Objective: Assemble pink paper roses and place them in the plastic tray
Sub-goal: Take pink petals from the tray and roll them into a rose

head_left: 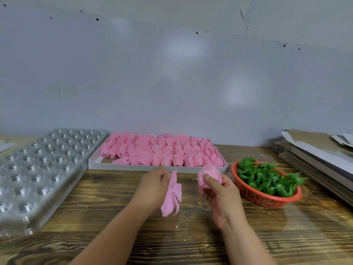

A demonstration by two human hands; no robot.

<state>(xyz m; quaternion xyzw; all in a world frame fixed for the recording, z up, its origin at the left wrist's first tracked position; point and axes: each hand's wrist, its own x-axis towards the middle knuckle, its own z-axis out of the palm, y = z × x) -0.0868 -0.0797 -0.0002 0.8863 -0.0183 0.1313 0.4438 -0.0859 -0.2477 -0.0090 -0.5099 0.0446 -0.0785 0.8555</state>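
The clear plastic tray (38, 169) sits empty at left of the frame. At lower centre, the left hand (154, 186) pinches a flat petal piece (172, 196); the right hand (219, 192) cups a rolled bud (209, 175) (grip lightly). Centre the bud on the petals before wrapping.

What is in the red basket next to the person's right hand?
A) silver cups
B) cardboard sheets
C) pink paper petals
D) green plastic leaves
D: the red basket is filled with spiky green leaves, beside the right hand, which holds a pink rose bud.
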